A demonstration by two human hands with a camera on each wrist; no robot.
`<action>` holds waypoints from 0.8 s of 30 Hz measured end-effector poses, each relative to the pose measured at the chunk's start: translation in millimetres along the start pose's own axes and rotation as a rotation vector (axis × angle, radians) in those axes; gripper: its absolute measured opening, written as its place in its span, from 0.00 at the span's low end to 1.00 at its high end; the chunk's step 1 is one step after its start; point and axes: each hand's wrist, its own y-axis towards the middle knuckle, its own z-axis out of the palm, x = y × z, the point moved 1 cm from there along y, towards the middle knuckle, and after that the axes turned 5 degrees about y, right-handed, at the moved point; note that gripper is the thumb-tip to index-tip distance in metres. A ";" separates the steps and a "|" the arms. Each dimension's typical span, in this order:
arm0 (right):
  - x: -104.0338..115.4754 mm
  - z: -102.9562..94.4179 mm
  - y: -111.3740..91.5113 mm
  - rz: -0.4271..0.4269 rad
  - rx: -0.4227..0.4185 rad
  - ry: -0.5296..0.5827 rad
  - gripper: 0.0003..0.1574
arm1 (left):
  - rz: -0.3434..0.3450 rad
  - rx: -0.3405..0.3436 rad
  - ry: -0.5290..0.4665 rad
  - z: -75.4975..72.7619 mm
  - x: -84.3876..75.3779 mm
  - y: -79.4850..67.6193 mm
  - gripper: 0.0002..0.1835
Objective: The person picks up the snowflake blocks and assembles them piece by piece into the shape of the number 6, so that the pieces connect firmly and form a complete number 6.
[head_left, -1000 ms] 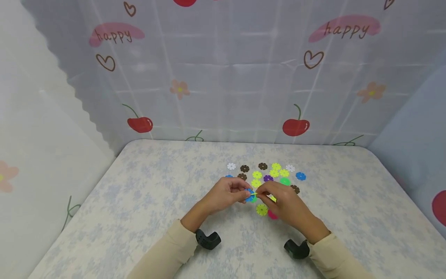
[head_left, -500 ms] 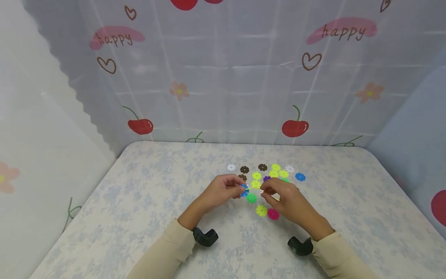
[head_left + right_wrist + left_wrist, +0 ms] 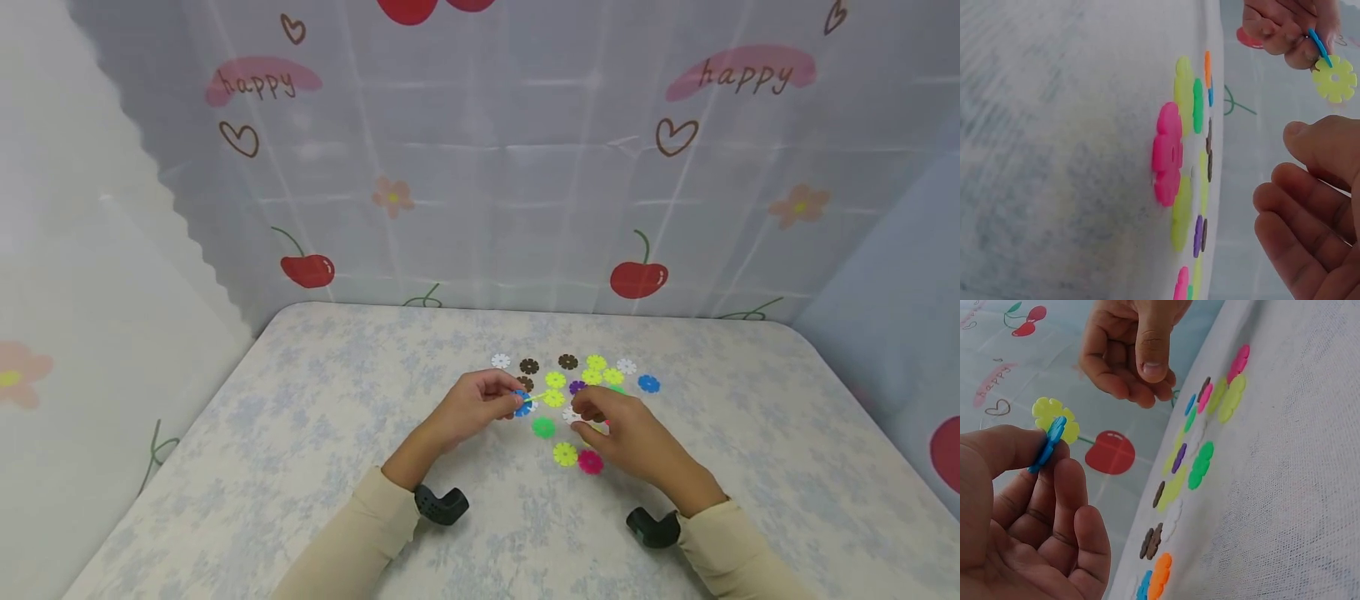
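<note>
My left hand [image 3: 472,408] pinches a blue flower-shaped disc [image 3: 1052,442] between thumb and fingers, above the table. A yellow flower-shaped disc [image 3: 1345,86] is joined edgewise to it, crossing it at an angle and sticking out toward the right. My right hand [image 3: 637,437] hovers a short way to the right, holding nothing, thumb and fingers apart and loosely bent. Below it, a white disc and a few others are partly covered in the head view. On the tabletop nearby lie a green disc [image 3: 543,427], a yellow disc [image 3: 566,454] and a pink disc [image 3: 590,462].
More loose discs lie behind the hands, among them brown discs [image 3: 567,362], a white disc [image 3: 500,361], a purple disc [image 3: 1179,458] and a blue disc [image 3: 648,383]. An orange disc [image 3: 1159,577] shows in the left wrist view. Patterned cloth covers the table [image 3: 360,367]; a curtain hangs behind.
My right hand has let go of the yellow disc and drawn away to the right. The left hand has moved slightly left and away from me with the joined discs.
</note>
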 end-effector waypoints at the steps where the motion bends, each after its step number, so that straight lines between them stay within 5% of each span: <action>1: -0.9 0.1 -0.3 0.011 0.008 0.000 0.21 | -0.002 -0.003 0.004 -0.2 0.4 0.2 0.11; 8: -4.6 3.3 -2.1 0.104 0.130 -0.046 0.15 | -0.007 -0.020 0.017 -0.6 2.8 0.5 0.11; 16: -3.6 5.7 -5.2 0.014 0.213 -0.141 0.15 | 0.011 0.005 0.002 0.0 3.5 1.4 0.11; 24: -0.3 7.9 -6.2 0.066 0.261 -0.236 0.15 | -0.010 0.005 0.018 1.1 2.0 1.2 0.10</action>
